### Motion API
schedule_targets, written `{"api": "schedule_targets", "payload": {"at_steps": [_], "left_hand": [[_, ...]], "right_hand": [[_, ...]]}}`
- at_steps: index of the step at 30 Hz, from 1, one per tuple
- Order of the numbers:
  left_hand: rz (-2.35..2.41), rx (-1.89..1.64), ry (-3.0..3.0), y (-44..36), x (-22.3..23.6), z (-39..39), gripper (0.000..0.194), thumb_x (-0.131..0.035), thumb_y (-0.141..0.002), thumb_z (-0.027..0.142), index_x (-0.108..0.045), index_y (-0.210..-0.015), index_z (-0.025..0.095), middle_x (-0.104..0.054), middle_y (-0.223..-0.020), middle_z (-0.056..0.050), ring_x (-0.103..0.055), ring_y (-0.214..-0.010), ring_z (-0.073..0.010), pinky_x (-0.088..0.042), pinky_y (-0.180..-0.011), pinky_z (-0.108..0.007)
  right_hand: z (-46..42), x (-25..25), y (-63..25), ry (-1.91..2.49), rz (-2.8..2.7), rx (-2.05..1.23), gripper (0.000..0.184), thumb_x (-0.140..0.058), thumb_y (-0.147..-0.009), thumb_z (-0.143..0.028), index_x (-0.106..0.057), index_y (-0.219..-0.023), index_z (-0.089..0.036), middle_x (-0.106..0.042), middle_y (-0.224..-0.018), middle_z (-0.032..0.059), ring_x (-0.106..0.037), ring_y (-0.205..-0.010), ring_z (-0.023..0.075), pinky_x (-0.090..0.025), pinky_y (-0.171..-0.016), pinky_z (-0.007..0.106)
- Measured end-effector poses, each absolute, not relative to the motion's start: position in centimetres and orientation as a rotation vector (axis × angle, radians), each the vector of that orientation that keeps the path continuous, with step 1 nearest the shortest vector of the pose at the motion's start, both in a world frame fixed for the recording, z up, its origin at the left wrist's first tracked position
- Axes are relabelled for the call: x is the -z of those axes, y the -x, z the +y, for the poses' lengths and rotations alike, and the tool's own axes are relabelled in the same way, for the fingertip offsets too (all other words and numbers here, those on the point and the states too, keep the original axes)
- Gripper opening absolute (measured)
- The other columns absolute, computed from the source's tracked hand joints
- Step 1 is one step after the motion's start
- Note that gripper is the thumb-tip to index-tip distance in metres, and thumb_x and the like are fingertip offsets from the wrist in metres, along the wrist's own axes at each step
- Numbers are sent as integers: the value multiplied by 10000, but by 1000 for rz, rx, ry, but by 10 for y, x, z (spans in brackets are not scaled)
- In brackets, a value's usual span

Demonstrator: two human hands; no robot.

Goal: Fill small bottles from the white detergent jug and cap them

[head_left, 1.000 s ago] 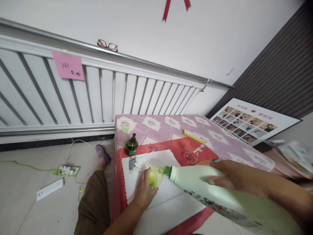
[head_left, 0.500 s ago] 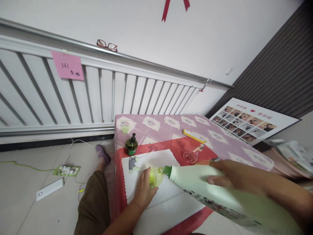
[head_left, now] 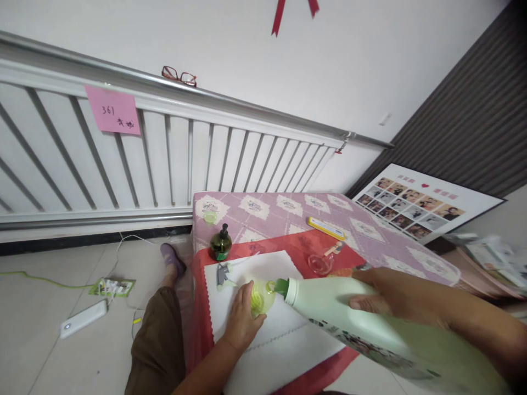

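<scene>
Head view: right hand (head_left: 393,299) fingers grip tilted jug (head_left: 362,323); left hand (head_left: 242,321) fingers curl round funnel (head_left: 260,296) near table edge (head_left: 197,307).

Only the view has drifted slightly; the jug (head_left: 349,318) and both hands show no visible shift

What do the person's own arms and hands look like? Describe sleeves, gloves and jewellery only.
Both arms are bare as far as the frame shows, with no sleeves in view. The left hand and right hand wear no gloves. No rings, watch or bracelet are visible. Brown trousers cover the leg.
</scene>
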State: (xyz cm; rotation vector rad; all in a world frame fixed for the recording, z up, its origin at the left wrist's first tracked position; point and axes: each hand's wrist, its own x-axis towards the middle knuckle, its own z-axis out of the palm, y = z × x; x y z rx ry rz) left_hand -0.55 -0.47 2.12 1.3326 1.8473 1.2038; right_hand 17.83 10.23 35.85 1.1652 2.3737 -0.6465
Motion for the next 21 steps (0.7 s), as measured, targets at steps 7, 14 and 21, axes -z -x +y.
{"api": "schedule_targets", "payload": {"at_steps": [7,14,21], "left_hand": [[1830,-1230,-1319,6,-23,-5,820,-607,-699,229,-323,-1463,137,-398,-1518,-139,-336,-1427,-271,-262,-1205,-411],[1834,-1202,-1311,6,-24,-5,836,-612,-692,256,-321,-1465,129,-388,-1527,-146,-332,-1429,-280,-260,-1205,-398],[1839,-1225,-1313,6,-22,-5,834,-616,-692,243,-320,-1465,144,-403,-1516,-136,-338,-1424,-285,-266,-1204,-423]], "right_hand": [[104,-358,-180,-1190,2367,644,447,-545,-830,-629,-704,-1016,-256,-756,-1011,66,-691,-961,324,-526,-831,404],[101,-360,-177,-1188,2351,651,446,-537,-830,-635,-698,-1019,-265,-753,-1033,68,-692,-990,328,-528,-832,392],[100,-360,-176,-1167,2372,657,435,-535,-830,-627,-712,-990,-263,-764,-989,57,-699,-936,305,-533,-811,371]]}}
